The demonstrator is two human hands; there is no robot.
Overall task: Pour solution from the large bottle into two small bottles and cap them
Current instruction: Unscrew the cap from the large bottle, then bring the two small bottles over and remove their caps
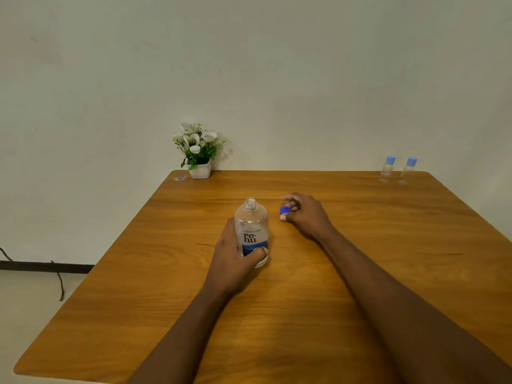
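A large clear bottle with a blue and white label stands upright near the middle of the wooden table, its neck uncapped. My left hand grips its lower body. Just to its right, my right hand pinches the dark blue cap low over the table. Two small clear bottles with light blue caps on stand side by side at the far right corner, well away from both hands.
A white pot of white flowers stands at the table's far left corner, with a small scrap beside it. A pale wall rises behind. A dark cable lies on the floor to the left.
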